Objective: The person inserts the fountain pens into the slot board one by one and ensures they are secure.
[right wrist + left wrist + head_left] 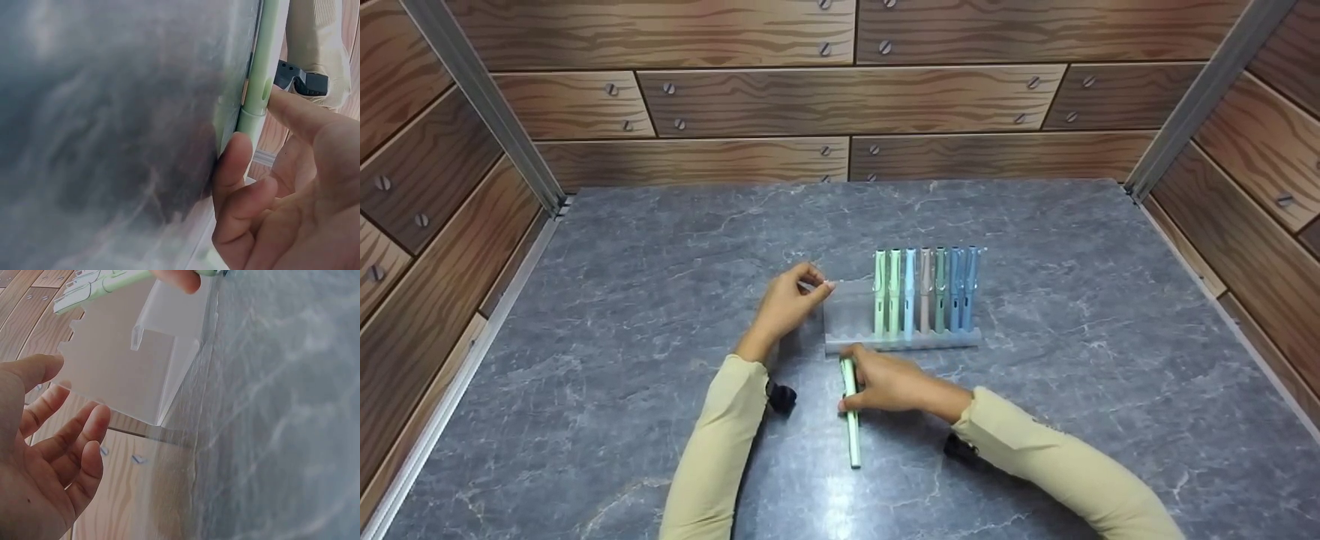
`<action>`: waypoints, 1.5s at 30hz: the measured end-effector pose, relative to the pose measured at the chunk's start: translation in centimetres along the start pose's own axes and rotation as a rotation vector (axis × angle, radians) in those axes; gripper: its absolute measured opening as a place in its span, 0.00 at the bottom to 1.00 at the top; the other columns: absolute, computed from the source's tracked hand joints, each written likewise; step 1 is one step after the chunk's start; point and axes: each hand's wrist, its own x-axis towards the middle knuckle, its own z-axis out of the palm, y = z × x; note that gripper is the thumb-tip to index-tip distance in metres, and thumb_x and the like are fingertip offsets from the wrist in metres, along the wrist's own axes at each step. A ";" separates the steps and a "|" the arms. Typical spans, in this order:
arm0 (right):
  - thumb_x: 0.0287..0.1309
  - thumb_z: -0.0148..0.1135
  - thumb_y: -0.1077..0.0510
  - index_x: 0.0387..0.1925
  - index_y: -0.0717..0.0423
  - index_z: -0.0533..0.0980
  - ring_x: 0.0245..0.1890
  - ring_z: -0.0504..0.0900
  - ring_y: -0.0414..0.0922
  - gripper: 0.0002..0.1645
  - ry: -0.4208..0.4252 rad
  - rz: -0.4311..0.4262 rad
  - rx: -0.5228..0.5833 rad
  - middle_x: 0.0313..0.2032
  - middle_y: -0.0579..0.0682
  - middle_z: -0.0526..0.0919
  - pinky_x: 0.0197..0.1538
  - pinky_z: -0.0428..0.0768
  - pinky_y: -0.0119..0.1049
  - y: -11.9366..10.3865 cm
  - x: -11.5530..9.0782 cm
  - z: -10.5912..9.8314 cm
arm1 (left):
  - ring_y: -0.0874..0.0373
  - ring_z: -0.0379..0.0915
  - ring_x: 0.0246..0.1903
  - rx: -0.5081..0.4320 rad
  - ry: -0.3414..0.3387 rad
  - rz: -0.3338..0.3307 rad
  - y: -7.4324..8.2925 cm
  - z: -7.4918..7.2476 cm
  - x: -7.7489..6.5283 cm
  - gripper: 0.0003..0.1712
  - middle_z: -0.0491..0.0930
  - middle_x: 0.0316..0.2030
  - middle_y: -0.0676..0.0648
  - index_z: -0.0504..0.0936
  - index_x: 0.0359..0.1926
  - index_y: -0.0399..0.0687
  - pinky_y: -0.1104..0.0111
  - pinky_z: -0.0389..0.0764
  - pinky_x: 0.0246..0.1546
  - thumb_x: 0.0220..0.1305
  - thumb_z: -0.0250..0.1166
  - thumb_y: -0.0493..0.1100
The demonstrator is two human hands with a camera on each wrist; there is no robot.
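A clear acrylic pen stand [849, 309] stands on the table with several pens upright in its right part. My left hand [791, 304] pinches the stand's upper left corner between thumb and forefinger; in the left wrist view the other fingers curve loosely beside the clear panel [121, 371]. In front of the stand, a light green pen [853, 442] lies along the tabletop. My right hand [892, 382] grips this pen, thumb near its middle and fingers near its far end. The right wrist view shows the pen barrel [264, 67] close to the table surface.
The standing pens include a light green pen [894, 292], a light blue pen [910, 292], a greyish pen [925, 296], a dark green pen [940, 296] and a blue pen [969, 292]. Wood-patterned walls [840, 101] enclose the grey marbled table [585, 337].
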 end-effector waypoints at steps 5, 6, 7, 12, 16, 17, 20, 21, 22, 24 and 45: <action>0.45 0.75 0.47 0.59 0.56 0.66 0.23 0.71 0.39 0.43 0.007 -0.008 0.028 0.30 0.45 0.79 0.26 0.68 0.33 0.1 -0.1 -0.1 | 0.54 0.79 0.34 0.004 0.005 0.014 -0.2 0.0 -0.1 0.12 0.83 0.40 0.44 0.79 0.38 0.47 0.63 0.78 0.38 0.62 0.66 0.50; 0.45 0.76 0.48 0.59 0.56 0.66 0.22 0.71 0.39 0.42 0.007 -0.006 0.044 0.29 0.45 0.79 0.26 0.68 0.32 0.2 -0.1 -0.1 | 0.53 0.79 0.35 0.002 0.006 0.017 -0.2 0.0 -0.1 0.12 0.83 0.40 0.44 0.79 0.38 0.46 0.63 0.78 0.38 0.62 0.66 0.50; 0.45 0.76 0.49 0.58 0.56 0.66 0.22 0.70 0.39 0.42 0.003 -0.005 0.060 0.29 0.45 0.79 0.26 0.67 0.32 0.2 -0.1 -0.2 | 0.53 0.79 0.35 0.001 0.006 0.019 -0.2 0.0 0.0 0.12 0.83 0.40 0.44 0.79 0.37 0.46 0.63 0.79 0.38 0.62 0.66 0.50; 0.46 0.75 0.54 0.57 0.58 0.64 0.17 0.72 0.38 0.40 -0.023 -0.009 0.165 0.26 0.45 0.78 0.23 0.69 0.31 0.5 -0.1 -0.4 | 0.51 0.80 0.36 0.002 0.001 0.021 -0.2 0.0 0.0 0.12 0.84 0.41 0.43 0.79 0.37 0.46 0.62 0.79 0.39 0.62 0.66 0.50; 0.48 0.72 0.59 0.58 0.60 0.63 0.15 0.74 0.38 0.38 -0.054 -0.025 0.255 0.25 0.45 0.78 0.21 0.71 0.31 0.7 -0.1 -0.4 | 0.51 0.80 0.35 0.000 0.003 0.020 -0.1 0.0 0.0 0.12 0.84 0.40 0.44 0.79 0.37 0.47 0.63 0.79 0.38 0.62 0.66 0.50; 0.48 0.72 0.61 0.58 0.60 0.62 0.15 0.74 0.38 0.38 -0.061 -0.032 0.283 0.25 0.46 0.77 0.21 0.72 0.31 0.8 -0.1 -0.4 | 0.52 0.80 0.35 -0.001 0.003 0.021 -0.1 0.0 0.0 0.12 0.84 0.40 0.44 0.79 0.37 0.47 0.63 0.79 0.38 0.62 0.66 0.50; 0.48 0.69 0.65 0.59 0.62 0.61 0.17 0.75 0.39 0.38 -0.081 -0.062 0.381 0.27 0.49 0.77 0.22 0.76 0.32 1.1 -0.2 -0.3 | 0.52 0.80 0.35 -0.006 0.003 0.021 -0.1 0.0 0.0 0.12 0.83 0.40 0.43 0.79 0.37 0.46 0.64 0.78 0.38 0.61 0.66 0.50; 0.48 0.69 0.67 0.59 0.63 0.61 0.17 0.75 0.40 0.38 -0.088 -0.070 0.417 0.28 0.49 0.77 0.23 0.77 0.32 1.2 -0.2 -0.2 | 0.52 0.80 0.35 -0.008 0.003 0.021 -0.1 0.0 0.0 0.12 0.83 0.40 0.43 0.79 0.37 0.46 0.65 0.78 0.38 0.61 0.66 0.50; 0.47 0.68 0.68 0.59 0.64 0.60 0.17 0.75 0.40 0.38 -0.092 -0.082 0.450 0.28 0.50 0.77 0.24 0.77 0.32 1.3 -0.2 -0.2 | 0.52 0.80 0.35 -0.011 0.003 0.022 -0.1 0.0 0.0 0.12 0.83 0.40 0.43 0.79 0.37 0.46 0.65 0.78 0.37 0.61 0.67 0.49; 0.48 0.67 0.70 0.60 0.65 0.59 0.18 0.75 0.39 0.38 -0.103 -0.102 0.514 0.29 0.51 0.76 0.25 0.78 0.31 1.4 -0.3 -0.2 | 0.52 0.79 0.35 -0.018 0.005 0.024 -0.1 0.0 0.0 0.12 0.83 0.39 0.43 0.79 0.36 0.45 0.65 0.78 0.38 0.61 0.67 0.49; 0.52 0.62 0.70 0.65 0.59 0.55 0.24 0.76 0.44 0.41 0.018 -0.128 0.689 0.43 0.54 0.68 0.33 0.79 0.35 1.4 -0.7 -3.6 | 0.49 0.79 0.36 -0.008 0.001 0.018 -0.2 0.0 0.0 0.12 0.83 0.40 0.43 0.80 0.38 0.46 0.61 0.79 0.40 0.62 0.66 0.50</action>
